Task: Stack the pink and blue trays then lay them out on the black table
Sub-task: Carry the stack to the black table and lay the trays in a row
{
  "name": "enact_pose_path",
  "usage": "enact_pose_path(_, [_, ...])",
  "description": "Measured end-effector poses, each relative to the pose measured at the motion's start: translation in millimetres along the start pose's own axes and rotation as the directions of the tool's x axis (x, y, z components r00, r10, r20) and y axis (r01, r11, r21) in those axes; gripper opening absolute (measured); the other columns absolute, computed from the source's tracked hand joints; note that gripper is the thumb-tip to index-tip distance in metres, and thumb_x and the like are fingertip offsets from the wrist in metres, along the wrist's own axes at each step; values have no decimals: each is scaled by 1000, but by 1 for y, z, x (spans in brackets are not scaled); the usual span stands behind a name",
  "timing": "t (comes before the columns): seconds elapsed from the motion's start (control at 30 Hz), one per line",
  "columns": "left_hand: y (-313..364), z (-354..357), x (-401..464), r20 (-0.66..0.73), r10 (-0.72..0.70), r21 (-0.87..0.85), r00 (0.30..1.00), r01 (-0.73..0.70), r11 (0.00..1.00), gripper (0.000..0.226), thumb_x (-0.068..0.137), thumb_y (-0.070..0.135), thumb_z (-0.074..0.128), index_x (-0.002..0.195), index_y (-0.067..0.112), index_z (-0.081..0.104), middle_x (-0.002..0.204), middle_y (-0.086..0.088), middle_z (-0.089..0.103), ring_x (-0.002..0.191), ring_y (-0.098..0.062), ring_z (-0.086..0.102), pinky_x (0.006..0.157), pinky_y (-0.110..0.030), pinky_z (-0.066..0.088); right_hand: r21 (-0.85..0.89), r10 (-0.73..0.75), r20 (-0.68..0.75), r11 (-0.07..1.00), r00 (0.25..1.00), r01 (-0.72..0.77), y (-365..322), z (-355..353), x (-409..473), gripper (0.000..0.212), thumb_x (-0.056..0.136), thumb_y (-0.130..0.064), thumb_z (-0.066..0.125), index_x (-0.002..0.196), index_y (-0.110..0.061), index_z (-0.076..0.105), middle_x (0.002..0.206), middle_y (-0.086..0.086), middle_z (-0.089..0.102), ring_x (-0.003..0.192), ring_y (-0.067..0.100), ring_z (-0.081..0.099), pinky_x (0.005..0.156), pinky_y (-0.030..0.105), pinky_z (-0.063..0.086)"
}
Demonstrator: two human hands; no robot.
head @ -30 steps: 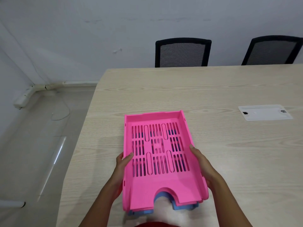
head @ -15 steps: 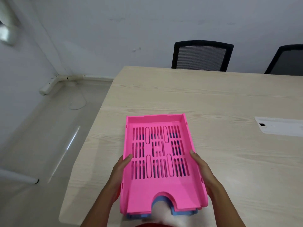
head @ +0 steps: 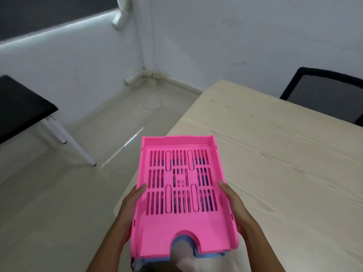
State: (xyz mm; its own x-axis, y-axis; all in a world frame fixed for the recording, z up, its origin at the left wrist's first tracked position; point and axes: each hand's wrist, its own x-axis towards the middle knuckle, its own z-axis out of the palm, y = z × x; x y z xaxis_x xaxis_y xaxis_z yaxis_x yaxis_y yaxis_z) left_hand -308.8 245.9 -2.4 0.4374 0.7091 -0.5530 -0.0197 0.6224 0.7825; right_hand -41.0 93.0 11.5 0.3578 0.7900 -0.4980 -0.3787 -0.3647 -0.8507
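A pink slotted tray (head: 181, 222) lies on top of a blue tray (head: 208, 259), of which only the front edge and bits through the slots show. I hold the stack in the air over the left edge of the wooden table (head: 284, 173). My left hand (head: 131, 205) grips the stack's left side, thumb on the pink rim. My right hand (head: 233, 209) grips the right side the same way. The black table (head: 21, 107) stands at the far left on white legs.
A black mesh chair (head: 326, 93) sits behind the wooden table at the right. Pale floor lies between the two tables. White cable ducts run along the wall corner (head: 137, 77).
The stack has come up off the wooden table and swung left past its edge. My view has turned left, and the black table has come into sight.
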Motion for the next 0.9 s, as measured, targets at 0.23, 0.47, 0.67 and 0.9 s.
enact_pose_path(0.23, [34, -87, -5, -151, 59, -55, 987, -68, 996, 40, 91, 36, 61, 122, 11, 66, 109, -31, 70, 88, -46, 69, 87, -69, 51, -102, 9, 151, 995, 989, 6, -15, 101, 51, 55, 94, -56, 51, 128, -16, 66, 120, 16, 74, 108, 38, 72, 103, 59, 50])
enact_pose_path(0.47, [77, -191, -17, -249, 120, -112, 961, -151, 982, 44, 91, 36, 61, 124, 8, 65, 112, -31, 69, 93, -43, 69, 91, -65, 52, -152, 32, 275, 988, 961, 11, -14, 222, 101, 49, 100, -50, 48, 126, -12, 65, 115, 17, 75, 94, 30, 76, 88, 46, 57])
enact_pose_path(0.67, [108, -278, -41, -374, 170, -161, 912, -244, 956, 38, 94, 32, 56, 121, 7, 65, 98, -23, 75, 77, -34, 73, 73, -49, 60, -177, 70, 409, 984, 910, 4, -16, 337, 125, 52, 97, -49, 50, 123, -8, 68, 108, 18, 76, 89, 32, 75, 83, 44, 58])
enact_pose_path(0.9, [119, -349, -55, -471, 161, -247, 867, -304, 920, 56, 87, 38, 62, 126, -2, 59, 91, -20, 71, 72, -32, 68, 72, -47, 58, -216, 125, 557, 976, 821, -2, -20, 434, 153, 51, 97, -49, 55, 127, -10, 67, 111, 19, 74, 93, 35, 73, 89, 49, 56])
